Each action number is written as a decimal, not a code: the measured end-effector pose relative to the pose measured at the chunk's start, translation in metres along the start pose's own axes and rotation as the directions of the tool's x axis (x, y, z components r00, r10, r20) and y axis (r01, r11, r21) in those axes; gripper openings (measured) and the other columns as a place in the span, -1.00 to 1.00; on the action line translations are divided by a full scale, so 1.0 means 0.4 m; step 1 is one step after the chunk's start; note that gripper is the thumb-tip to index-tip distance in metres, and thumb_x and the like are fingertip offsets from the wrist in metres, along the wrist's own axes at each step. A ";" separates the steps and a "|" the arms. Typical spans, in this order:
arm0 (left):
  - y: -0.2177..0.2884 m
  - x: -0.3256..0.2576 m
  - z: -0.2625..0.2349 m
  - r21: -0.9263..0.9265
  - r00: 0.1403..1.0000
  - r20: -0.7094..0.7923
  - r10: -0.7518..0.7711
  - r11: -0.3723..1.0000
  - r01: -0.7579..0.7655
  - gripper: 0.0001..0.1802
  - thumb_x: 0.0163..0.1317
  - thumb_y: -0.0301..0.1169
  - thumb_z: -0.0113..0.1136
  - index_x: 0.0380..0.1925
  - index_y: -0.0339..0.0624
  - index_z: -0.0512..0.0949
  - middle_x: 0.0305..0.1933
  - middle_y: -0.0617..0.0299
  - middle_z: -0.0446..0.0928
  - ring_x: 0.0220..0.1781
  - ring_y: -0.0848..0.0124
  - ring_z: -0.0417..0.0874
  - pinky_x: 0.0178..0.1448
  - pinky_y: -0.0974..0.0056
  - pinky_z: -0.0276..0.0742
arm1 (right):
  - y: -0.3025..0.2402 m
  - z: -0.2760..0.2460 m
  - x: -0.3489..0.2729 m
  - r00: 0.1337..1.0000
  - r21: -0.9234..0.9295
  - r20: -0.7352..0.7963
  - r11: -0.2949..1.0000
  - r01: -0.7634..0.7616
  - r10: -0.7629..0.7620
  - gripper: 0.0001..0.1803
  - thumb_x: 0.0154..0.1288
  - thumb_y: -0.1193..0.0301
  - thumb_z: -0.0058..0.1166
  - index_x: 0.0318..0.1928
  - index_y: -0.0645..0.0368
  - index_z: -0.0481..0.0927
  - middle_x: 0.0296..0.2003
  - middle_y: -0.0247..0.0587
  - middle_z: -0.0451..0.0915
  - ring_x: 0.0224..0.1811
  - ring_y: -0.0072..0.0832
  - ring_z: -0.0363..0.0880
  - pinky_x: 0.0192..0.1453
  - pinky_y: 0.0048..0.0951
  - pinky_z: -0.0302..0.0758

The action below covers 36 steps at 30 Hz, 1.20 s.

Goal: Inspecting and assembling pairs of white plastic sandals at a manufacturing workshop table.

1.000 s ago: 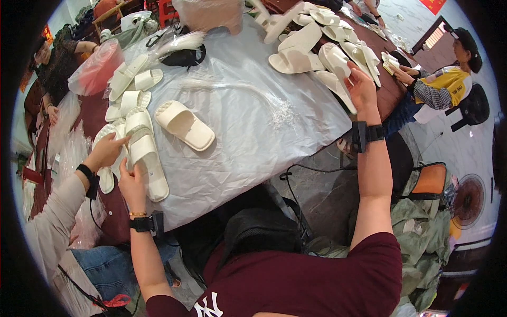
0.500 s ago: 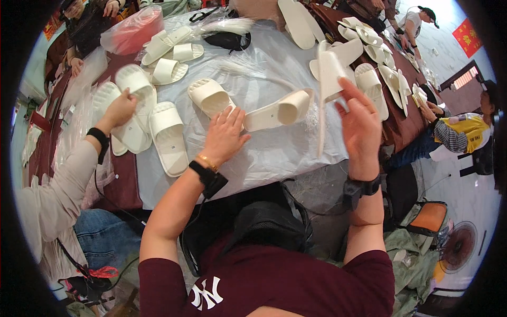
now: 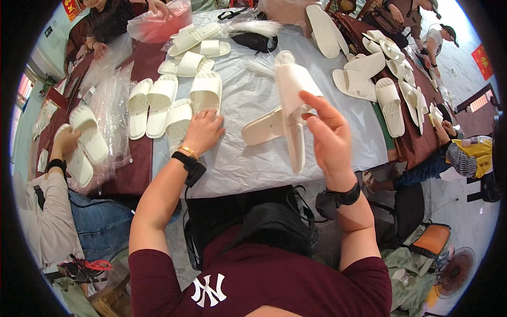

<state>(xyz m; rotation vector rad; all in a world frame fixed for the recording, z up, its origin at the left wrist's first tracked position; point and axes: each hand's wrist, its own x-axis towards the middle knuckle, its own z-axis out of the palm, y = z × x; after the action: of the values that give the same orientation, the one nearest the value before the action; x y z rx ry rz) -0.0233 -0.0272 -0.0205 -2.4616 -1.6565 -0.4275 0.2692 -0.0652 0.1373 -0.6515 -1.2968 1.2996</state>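
Right hand [image 3: 330,138] at frame centre-right, grip closed around 1 white slipper [image 3: 289,100] held raised and on end above the bench [image 3: 248,164], thumb and fingers pinching its lower half; a 2nd slipper [image 3: 264,127] pokes out to the left just behind it, can't tell if it is in the same grip or lying on the grey plastic sheet. Left hand [image 3: 202,132], centre-left, palm down, fingers spread flat on 1 slipper of the slipper row [image 3: 174,103], not clamped on anything. More loose slippers [image 3: 377,79] upper right; clear bags [image 3: 111,98] at left; pink bag [image 3: 158,26] top left; a co-worker's hand [image 3: 66,142] far left holds another pair. Risks, as a judgement: the raised slipper is pinched low, so it could tip or slip out; the plastic sheet is slick, so the row could slide under the left palm. Open room: bare sheet between both hands, centre; near bench edge runs just below the left wrist.
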 end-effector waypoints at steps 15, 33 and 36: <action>-0.027 -0.122 -0.090 -0.522 0.882 -0.032 -0.470 0.761 0.386 -0.62 0.17 -0.29 0.18 -0.06 -0.28 0.51 0.01 0.00 0.46 0.10 0.02 0.44 0.18 0.07 0.35 | 0.295 -0.091 -0.021 0.973 -0.721 -0.101 0.659 -0.215 0.207 -0.43 0.10 0.37 0.21 0.14 0.26 0.39 0.05 0.07 0.38 -0.08 -0.20 0.49 -0.03 -0.34 0.49; 0.052 -0.150 -0.012 -0.544 0.809 -0.096 -0.580 0.711 0.445 -0.68 0.18 -0.51 0.04 -0.05 -0.35 0.49 -0.18 -0.08 0.56 -0.16 0.06 0.59 -0.08 0.11 0.49 | 0.385 -0.118 0.060 0.980 -0.953 -0.058 0.283 -0.112 0.193 -0.34 0.03 0.44 0.09 0.22 0.17 0.32 0.09 0.06 0.38 0.02 -0.04 0.48 0.04 -0.16 0.49; 0.084 -0.121 -0.020 -0.576 0.817 -0.014 -0.577 0.672 0.465 -0.68 0.17 -0.51 0.05 -0.05 -0.35 0.48 -0.20 -0.10 0.56 -0.17 0.05 0.59 -0.08 0.09 0.49 | 0.382 -0.134 0.025 0.982 -0.938 0.116 0.342 0.058 0.152 -0.36 0.03 0.50 0.07 0.22 0.16 0.34 0.04 0.05 0.41 -0.04 -0.04 0.51 -0.01 -0.17 0.50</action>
<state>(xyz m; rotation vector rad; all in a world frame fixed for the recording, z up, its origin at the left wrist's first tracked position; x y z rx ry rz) -0.0103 -0.0849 -0.0268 -2.0747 -2.4056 -1.3556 0.2683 -0.0038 -0.0131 -1.4084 -2.2193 0.4819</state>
